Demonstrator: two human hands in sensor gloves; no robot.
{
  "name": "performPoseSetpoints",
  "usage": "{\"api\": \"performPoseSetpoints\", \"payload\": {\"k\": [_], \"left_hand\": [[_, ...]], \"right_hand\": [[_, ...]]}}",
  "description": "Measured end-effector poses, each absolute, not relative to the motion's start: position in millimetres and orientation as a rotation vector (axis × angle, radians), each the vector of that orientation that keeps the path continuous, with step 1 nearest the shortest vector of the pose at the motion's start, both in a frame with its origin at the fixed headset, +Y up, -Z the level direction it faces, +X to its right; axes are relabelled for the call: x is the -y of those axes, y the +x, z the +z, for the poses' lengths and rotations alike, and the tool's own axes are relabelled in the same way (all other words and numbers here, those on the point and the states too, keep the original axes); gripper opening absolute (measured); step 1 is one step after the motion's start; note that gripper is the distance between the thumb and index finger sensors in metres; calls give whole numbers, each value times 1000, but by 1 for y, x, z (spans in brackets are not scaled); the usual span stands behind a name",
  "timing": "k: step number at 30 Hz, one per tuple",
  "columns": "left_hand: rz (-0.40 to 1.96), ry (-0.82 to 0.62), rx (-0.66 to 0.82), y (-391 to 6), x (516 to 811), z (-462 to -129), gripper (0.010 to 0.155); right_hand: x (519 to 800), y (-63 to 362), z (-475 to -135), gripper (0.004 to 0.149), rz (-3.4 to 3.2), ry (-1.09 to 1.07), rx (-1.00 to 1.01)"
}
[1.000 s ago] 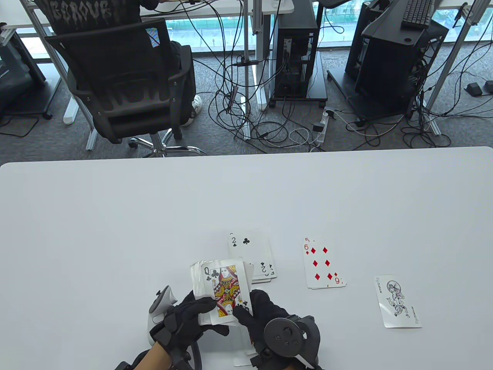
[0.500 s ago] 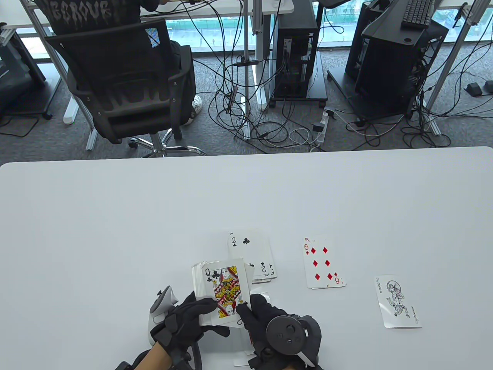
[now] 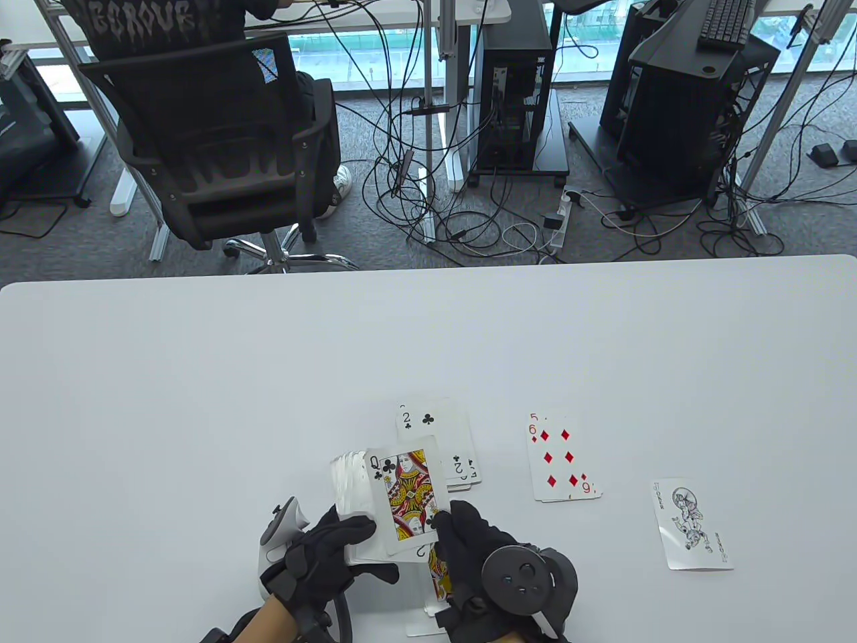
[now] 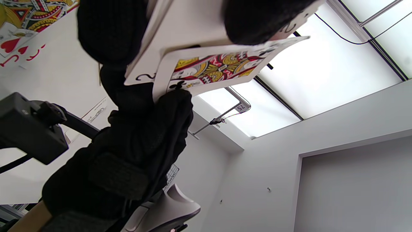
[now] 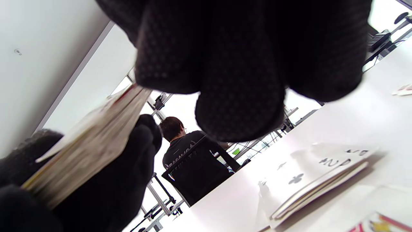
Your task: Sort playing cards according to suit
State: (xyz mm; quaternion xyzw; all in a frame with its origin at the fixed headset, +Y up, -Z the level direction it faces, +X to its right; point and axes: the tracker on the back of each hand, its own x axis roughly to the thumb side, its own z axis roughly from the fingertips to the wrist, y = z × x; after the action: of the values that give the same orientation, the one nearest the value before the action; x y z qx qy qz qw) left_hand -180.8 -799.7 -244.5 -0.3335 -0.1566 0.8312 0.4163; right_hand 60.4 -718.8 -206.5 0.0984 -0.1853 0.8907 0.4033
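Note:
My left hand (image 3: 335, 546) grips a fanned deck of cards (image 3: 351, 489) face up near the table's front edge. My right hand (image 3: 469, 536) pinches the queen of clubs (image 3: 408, 492) by its lower right corner, slid partly off the deck toward the right. In the left wrist view the queen of clubs (image 4: 219, 66) shows from below, with the gloved fingers (image 4: 109, 29) round the deck. Just beyond lies a clubs pile (image 3: 438, 439) topped by the two of clubs. A diamonds pile (image 3: 562, 462) topped by the six lies to the right. The clubs pile (image 5: 315, 174) shows low in the right wrist view.
A joker (image 3: 693, 526) lies face up at the right front. More cards (image 3: 435, 583) lie under my right hand, a red court card among them. Beyond the white table (image 3: 201, 375) a person sits in an office chair (image 3: 214, 140), amid cables and computer towers.
My right hand has drawn the queen of clubs to the right and slightly away, off the deck held in my left hand. A red court card below has come into view.

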Motion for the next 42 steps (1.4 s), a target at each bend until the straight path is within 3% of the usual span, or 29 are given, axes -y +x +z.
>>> {"api": "performPoseSetpoints", "payload": {"k": [13,22,30,36,42], "left_hand": [[2156,-757,382,-191,795,-248,54],[2179,-721,367,-196,794,-250,54],[2192,-716,347,-196,793,-249,54],[2209,-703,320,-199,795,-250,54],[2207,-702,305,-198,795,-250,54]], "right_hand": [[714,112,-218,38,2098,17,534],[744,99,-272,39,2276,-111,238],[752,75,-332,39,2402,-186,-13],[756,50,-353,41,2777,-249,-212],[771,38,-357,47,2998,-246,-286]]}}
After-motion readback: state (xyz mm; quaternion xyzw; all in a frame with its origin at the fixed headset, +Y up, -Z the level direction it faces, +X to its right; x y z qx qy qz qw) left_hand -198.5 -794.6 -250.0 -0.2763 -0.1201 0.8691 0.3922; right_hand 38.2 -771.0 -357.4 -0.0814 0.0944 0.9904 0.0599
